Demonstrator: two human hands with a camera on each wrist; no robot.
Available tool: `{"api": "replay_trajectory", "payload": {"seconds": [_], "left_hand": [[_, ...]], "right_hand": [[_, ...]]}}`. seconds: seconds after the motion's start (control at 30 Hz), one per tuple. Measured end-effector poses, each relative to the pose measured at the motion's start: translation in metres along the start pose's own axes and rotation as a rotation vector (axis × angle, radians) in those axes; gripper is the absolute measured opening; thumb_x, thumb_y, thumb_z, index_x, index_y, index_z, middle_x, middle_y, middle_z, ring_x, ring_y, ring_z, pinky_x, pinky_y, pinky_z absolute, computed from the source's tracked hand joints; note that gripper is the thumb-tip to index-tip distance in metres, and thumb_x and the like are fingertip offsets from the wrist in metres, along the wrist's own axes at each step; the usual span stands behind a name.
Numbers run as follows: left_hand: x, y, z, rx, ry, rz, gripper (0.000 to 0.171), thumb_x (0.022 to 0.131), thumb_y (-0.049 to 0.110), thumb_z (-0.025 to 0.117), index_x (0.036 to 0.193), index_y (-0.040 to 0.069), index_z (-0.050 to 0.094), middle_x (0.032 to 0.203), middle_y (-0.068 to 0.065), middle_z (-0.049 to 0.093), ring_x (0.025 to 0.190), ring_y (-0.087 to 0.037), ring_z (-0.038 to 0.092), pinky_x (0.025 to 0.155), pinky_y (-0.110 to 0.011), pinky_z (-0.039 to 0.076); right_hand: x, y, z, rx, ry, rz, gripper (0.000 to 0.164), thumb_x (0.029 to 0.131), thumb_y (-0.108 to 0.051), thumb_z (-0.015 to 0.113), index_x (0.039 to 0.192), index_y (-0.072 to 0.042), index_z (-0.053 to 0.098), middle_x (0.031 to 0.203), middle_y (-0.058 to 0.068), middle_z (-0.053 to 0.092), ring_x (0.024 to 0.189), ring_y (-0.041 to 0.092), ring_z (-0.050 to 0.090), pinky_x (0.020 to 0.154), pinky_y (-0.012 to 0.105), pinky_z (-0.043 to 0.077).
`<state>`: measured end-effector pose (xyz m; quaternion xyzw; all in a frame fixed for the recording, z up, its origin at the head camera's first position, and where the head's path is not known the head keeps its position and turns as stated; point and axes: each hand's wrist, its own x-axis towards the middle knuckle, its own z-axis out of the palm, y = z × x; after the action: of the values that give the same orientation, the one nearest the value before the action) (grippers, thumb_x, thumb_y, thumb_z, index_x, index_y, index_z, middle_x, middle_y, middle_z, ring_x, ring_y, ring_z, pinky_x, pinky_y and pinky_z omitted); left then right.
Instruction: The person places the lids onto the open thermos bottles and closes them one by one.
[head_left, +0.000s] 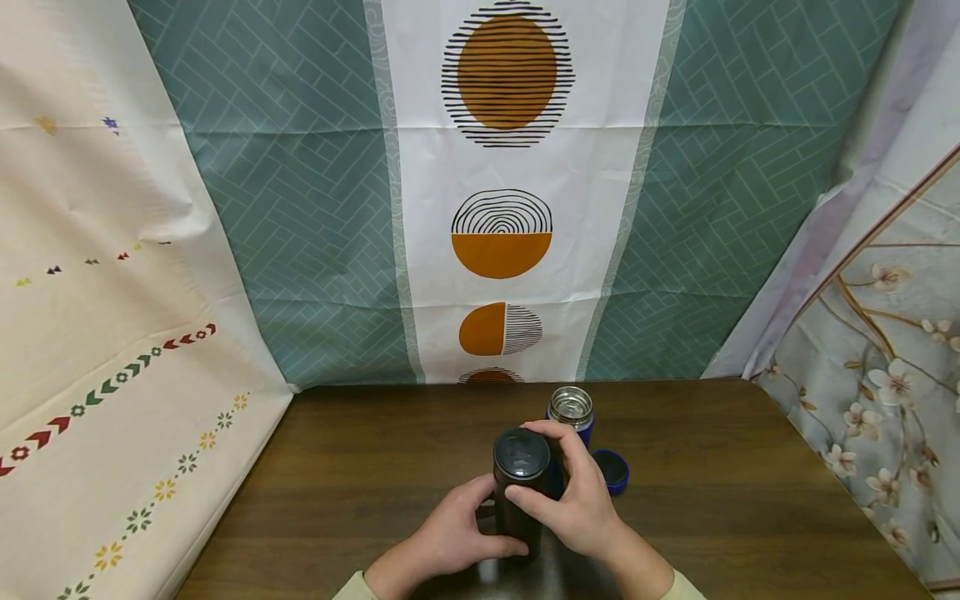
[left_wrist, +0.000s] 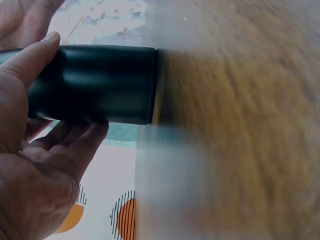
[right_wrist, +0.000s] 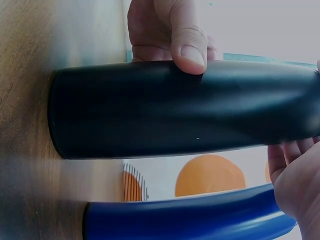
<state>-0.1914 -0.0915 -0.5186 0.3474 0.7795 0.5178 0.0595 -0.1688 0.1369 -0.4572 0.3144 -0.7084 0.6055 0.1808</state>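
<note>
Black flask (head_left: 521, 492) stands upright on the tabletop (head_left: 337, 483), just in front of the open blue flask (head_left: 572, 414). Left hand (head_left: 448, 537) fingers wrap its lower body, right hand (head_left: 573, 492) fingers grip near the lid. Rigid and smooth, probably slippery; mid-body is the safest hold.

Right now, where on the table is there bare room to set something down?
Bare wood lies left of the black cylindrical flask, and right of the blue round lid. It is crowded around both hands and the open blue steel flask.
</note>
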Motion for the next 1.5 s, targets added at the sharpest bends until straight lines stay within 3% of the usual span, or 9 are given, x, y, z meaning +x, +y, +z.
{"api": "replay_trajectory", "payload": {"seconds": [0.5,0.77,1.17,1.37,1.5], "left_hand": [[-0.002,0.005,0.002,0.035,0.03,0.023,0.076,0.087,0.034,0.099,0.153,0.032,0.062,0.143,0.009,0.07,0.13,-0.014,0.068,0.104,-0.037,0.06],[-0.002,0.007,0.004,0.049,0.04,0.027,0.076,0.088,0.037,0.098,0.155,0.033,0.061,0.145,0.009,0.069,0.131,-0.014,0.068,0.103,-0.035,0.061],[-0.001,0.011,0.006,0.088,0.069,0.017,0.077,0.088,0.035,0.099,0.155,0.032,0.061,0.144,0.008,0.07,0.129,-0.013,0.069,0.101,-0.034,0.061],[-0.002,0.013,0.009,0.112,0.096,0.014,0.075,0.088,0.038,0.099,0.153,0.03,0.063,0.143,0.008,0.071,0.127,-0.013,0.069,0.099,-0.034,0.062],[-0.002,0.015,0.011,0.121,0.121,0.013,0.074,0.086,0.035,0.1,0.151,0.029,0.065,0.14,0.007,0.072,0.126,-0.013,0.07,0.099,-0.034,0.062]], "right_hand": [[-0.001,-0.003,0.002,-0.042,0.041,0.019,0.076,0.082,0.0,0.094,0.146,-0.009,0.056,0.139,0.012,0.066,0.126,0.032,0.064,0.11,0.028,0.049],[-0.001,0.0,0.003,-0.08,0.062,-0.05,0.081,0.078,0.003,0.096,0.148,-0.008,0.056,0.136,0.013,0.067,0.121,0.022,0.067,0.105,0.029,0.052],[-0.001,-0.003,0.006,-0.102,0.109,-0.054,0.082,0.076,0.003,0.099,0.146,-0.007,0.056,0.134,0.019,0.066,0.117,0.03,0.07,0.105,0.03,0.052],[-0.002,-0.004,0.008,-0.117,0.128,-0.032,0.082,0.076,0.002,0.1,0.145,-0.008,0.057,0.136,0.01,0.066,0.118,0.02,0.069,0.105,0.025,0.049],[-0.002,-0.005,0.009,-0.118,0.138,-0.023,0.082,0.075,0.001,0.101,0.144,-0.008,0.057,0.137,0.012,0.064,0.119,0.018,0.068,0.105,0.024,0.048]]}}
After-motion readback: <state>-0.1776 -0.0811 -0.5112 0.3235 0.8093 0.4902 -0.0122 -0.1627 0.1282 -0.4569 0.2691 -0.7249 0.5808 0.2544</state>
